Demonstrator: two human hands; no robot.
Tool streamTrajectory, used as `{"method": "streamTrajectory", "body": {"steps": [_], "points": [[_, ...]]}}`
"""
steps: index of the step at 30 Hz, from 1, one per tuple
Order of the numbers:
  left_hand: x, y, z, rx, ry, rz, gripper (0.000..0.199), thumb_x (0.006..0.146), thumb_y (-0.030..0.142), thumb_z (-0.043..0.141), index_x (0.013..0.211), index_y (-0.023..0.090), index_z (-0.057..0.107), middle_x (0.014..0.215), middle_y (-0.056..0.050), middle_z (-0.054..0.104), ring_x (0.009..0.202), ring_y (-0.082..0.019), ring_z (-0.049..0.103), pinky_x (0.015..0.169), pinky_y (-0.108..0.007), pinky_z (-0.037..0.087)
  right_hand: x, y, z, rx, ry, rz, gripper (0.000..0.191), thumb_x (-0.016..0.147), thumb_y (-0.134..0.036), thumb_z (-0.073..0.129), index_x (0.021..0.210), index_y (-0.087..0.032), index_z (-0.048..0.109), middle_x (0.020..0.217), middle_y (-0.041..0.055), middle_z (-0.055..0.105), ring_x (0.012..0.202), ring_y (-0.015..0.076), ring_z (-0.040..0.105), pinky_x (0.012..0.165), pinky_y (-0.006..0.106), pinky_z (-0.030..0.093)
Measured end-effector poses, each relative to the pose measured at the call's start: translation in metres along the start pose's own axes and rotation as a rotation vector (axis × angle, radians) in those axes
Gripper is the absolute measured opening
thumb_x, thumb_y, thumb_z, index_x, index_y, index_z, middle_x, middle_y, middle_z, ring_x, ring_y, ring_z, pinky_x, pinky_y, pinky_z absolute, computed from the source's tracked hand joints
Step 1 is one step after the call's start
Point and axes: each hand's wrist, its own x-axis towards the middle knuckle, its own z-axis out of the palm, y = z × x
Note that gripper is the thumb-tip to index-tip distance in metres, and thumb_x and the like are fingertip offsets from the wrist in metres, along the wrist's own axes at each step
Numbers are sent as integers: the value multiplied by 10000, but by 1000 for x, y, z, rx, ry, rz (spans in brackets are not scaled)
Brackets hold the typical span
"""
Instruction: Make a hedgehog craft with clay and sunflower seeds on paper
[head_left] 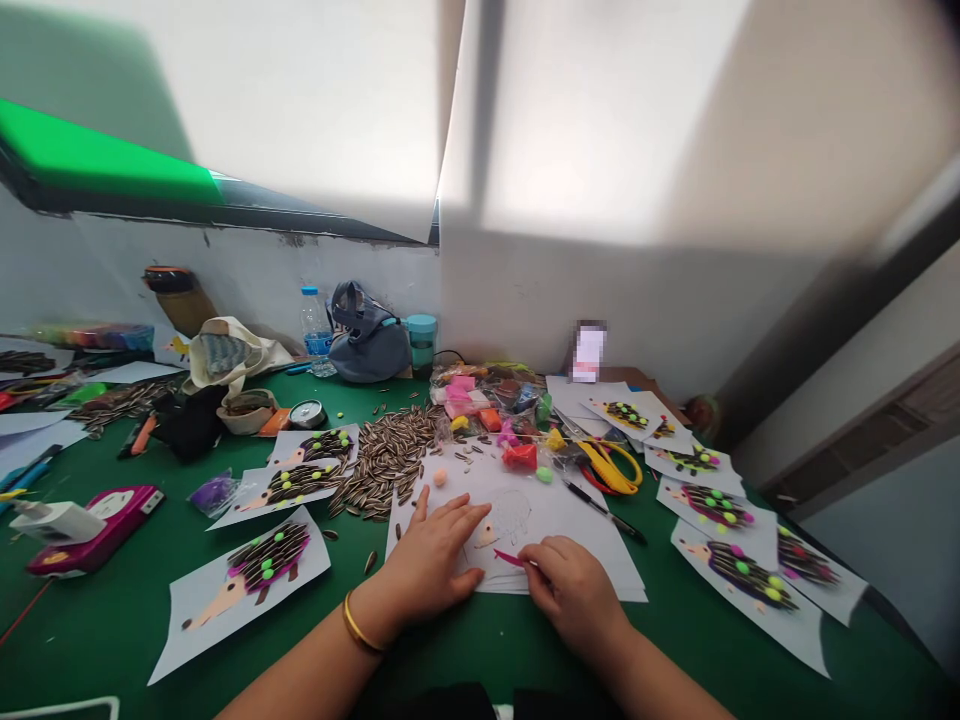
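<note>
Flat on the white paper [600, 555] lies my left hand [435, 548], fingers spread, with a gold bangle on its wrist. My right hand [574, 590] pinches one end of a thin magenta clay strip [510, 558]; the other end reaches the paper. Between my hands a pencilled hedgehog outline [512, 515] shows, its face [487, 532] filled with a peach colour. A small peach clay ball [440, 478] sits on the sheet above my left fingertips. Red clay [520, 457] and a green clay ball [544, 475] rest near the paper's upper edge.
Sunflower seeds [390, 450] are heaped left of the paper. Yellow-handled scissors [611, 465] and a black pen [606, 512] lie to the right. Seed-covered hedgehog pictures flank me, one at left [255, 580], several at right [750, 580]. A phone [589, 352] leans against the wall.
</note>
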Motion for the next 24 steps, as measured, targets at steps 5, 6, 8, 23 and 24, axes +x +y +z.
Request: {"method": "streamTrajectory", "body": {"steps": [5,6,8,23,24], "points": [[0,-1,0,3,2,10,788,745,259,658,1463,288,335,1449,-63,510,1394,-303,384,1191,-600,-21,0,1,2,-18,-8,-6,196,932,-144,455,900,-196,641,754,31,627,718,170,570,659,286,396],[0,-1,1,1,1,10,793,742,254,658,1464,286,331,1450,-64,508,1395,-304,381,1189,-603,-27,-1,1,3,-18,-12,-7,197,933,-144,454,900,-195,642,753,31,627,717,170,568,660,286,391],[1,-1,1,-5,-5,9,797,740,251,658,1465,283,328,1456,-67,502,1397,-304,376,1185,-610,-35,-1,1,3,-23,-24,-5,203,935,-143,451,903,-194,645,754,33,624,722,172,563,663,288,380],[0,-1,0,1,-11,6,794,745,264,659,1468,292,331,1457,-72,499,1394,-313,382,1188,-610,-2,4,-7,1,-202,-27,-134,197,906,-120,469,827,-194,633,678,26,560,666,173,468,636,307,281],[0,-1,0,3,-8,7,794,745,264,658,1467,291,332,1456,-70,502,1392,-312,385,1190,-610,1,4,-7,0,-199,-28,-134,201,907,-120,466,819,-194,631,675,27,559,665,173,465,635,308,280]]}}
